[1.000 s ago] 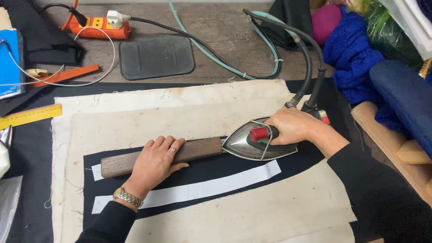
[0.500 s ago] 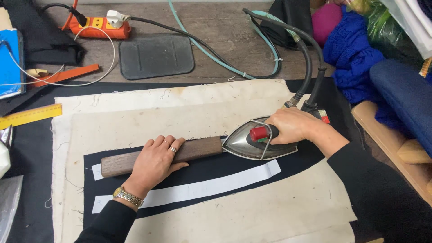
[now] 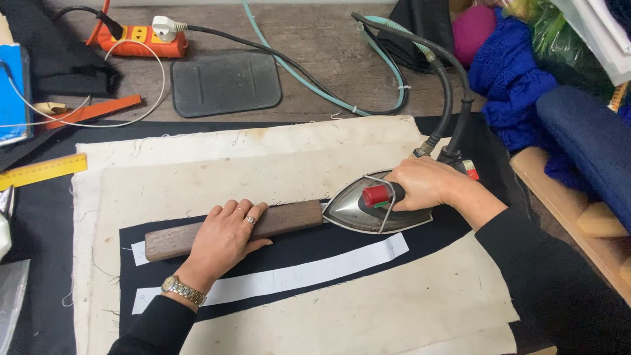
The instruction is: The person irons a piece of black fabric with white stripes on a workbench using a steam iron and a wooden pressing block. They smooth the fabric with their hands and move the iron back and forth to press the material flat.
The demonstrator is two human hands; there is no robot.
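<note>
My right hand (image 3: 427,185) grips the handle of a silver steam iron (image 3: 371,209) with a red knob, its tip pointing left on black fabric (image 3: 309,246). My left hand (image 3: 227,236) lies palm down, fingers spread, on a long brown wooden block (image 3: 289,218) that lies on the same fabric; the iron's tip touches the block's right end. A white strip (image 3: 296,273) runs along the black fabric just below the block. All of this lies on a cream pressing cloth (image 3: 263,164).
The iron's black hose (image 3: 453,98) and a teal cable (image 3: 309,82) loop across the wooden table behind. A grey rubber mat (image 3: 225,83), an orange power strip (image 3: 141,39) and a yellow ruler (image 3: 43,171) lie at the back left. Blue fabrics (image 3: 519,85) pile at the right.
</note>
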